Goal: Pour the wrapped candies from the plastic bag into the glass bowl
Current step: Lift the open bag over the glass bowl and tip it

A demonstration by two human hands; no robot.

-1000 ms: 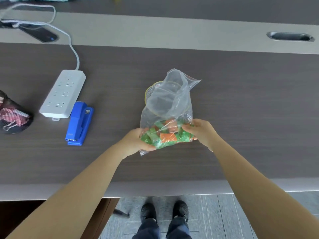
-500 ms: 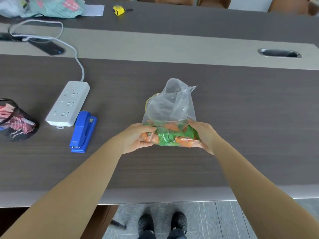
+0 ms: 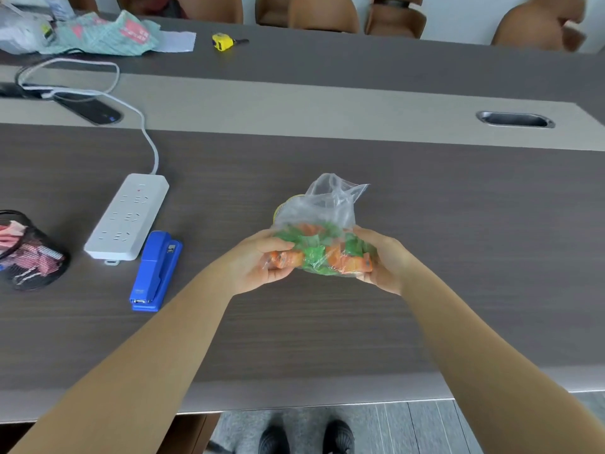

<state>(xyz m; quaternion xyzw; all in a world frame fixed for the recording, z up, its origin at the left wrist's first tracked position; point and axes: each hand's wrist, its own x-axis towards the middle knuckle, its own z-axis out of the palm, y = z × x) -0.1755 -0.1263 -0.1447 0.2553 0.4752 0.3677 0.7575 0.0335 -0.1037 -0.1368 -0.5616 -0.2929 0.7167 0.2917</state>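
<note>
A clear, crinkled bag (image 3: 322, 221) of green and orange candies (image 3: 319, 253) is gripped at both ends by the left hand (image 3: 258, 260) and right hand (image 3: 384, 260), fingers clenched, above the wood-grain desk (image 3: 458, 240). The bowl (image 3: 281, 208) is mostly hidden behind it. A blue stapler (image 3: 156, 271) and white power strip (image 3: 127, 217) lie left.

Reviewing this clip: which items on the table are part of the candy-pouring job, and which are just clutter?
In the job:
plastic bag, held by left hand and right hand
wrapped candies inside it
glass bowl, mostly hidden behind the bag

Lying about:
blue stapler
power strip
mesh pot of clips
phone
tape measure
</note>
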